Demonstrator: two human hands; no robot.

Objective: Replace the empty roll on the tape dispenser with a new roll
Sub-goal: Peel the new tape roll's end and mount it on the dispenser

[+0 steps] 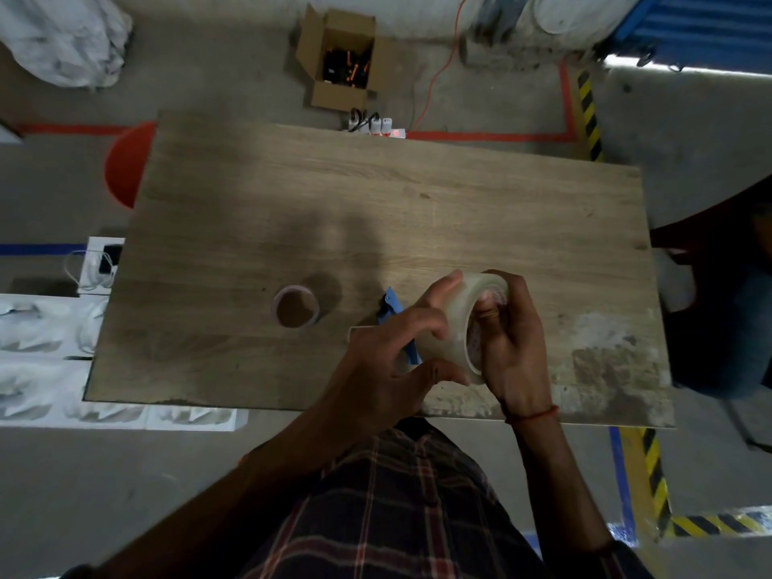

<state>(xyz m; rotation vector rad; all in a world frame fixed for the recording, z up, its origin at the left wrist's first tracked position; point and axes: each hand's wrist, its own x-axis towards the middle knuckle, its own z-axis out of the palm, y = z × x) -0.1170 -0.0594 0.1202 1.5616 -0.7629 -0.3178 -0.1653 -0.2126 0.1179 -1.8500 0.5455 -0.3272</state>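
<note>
A full roll of clear tape (pixel 461 323) is held on edge above the near middle of the wooden table (pixel 417 194). My right hand (pixel 511 348) grips it, thumb inside the core and fingers over the outside. My left hand (pixel 392 357) rests its fingertips and thumb on the roll's outer face. Under my left hand lies the blue tape dispenser (pixel 392 315), mostly hidden, only its blue parts showing. The empty cardboard roll (pixel 295 306) lies flat on the table to the left.
An open cardboard box (pixel 342 60) with dark items and a power strip (pixel 376 127) sit on the floor beyond the table. An orange stool (pixel 125 165) stands at the far left corner. White packages (pixel 50 353) lie on the floor at the left.
</note>
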